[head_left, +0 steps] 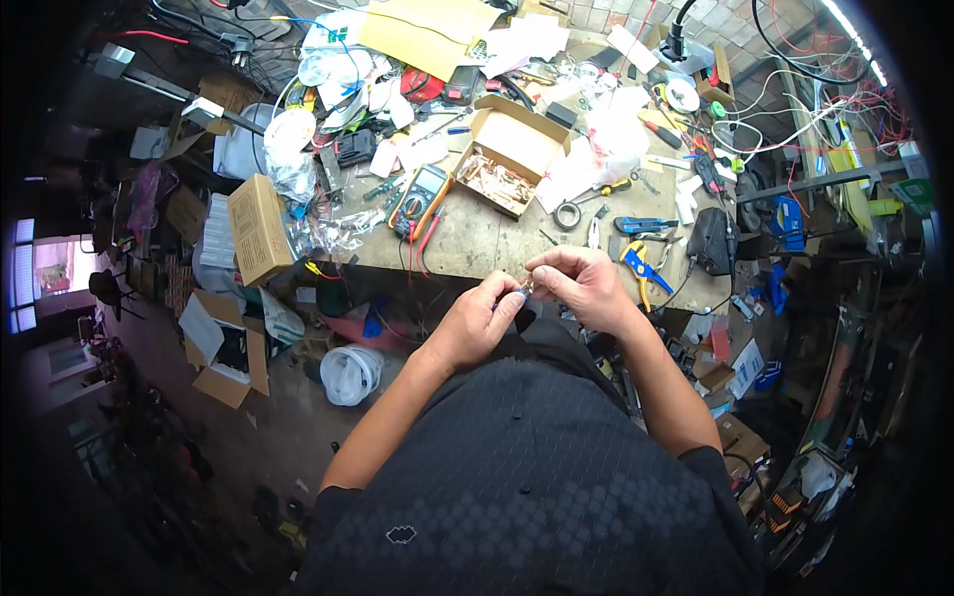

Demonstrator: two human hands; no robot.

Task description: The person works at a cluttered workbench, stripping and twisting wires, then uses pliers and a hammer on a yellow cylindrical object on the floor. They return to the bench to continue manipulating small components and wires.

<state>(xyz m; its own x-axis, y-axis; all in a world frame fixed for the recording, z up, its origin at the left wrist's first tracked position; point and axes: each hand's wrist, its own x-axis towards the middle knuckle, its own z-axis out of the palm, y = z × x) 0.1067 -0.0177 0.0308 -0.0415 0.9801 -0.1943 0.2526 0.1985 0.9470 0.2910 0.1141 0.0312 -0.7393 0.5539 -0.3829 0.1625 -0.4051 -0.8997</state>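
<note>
Just off the front edge of the workbench [467,238], my hands meet in front of my body. My left hand [472,326] pinches a small copper-coloured piece [528,284] between thumb and fingers, with a bit of blue showing beside it. From the other side, my right hand [588,286] is closed on the same piece with thumb and forefinger. Fingers cover most of it, so its exact shape is hidden. Beyond them, an open cardboard box [519,131] holds many similar copper-coloured pieces [495,181].
An orange multimeter [417,199] with leads lies left of the box. To the right are a tape roll [567,226], a blue utility knife [646,225] and a blue-and-yellow wire stripper [643,268]. Clutter fills the bench's back. A white bucket [350,377] stands on the floor.
</note>
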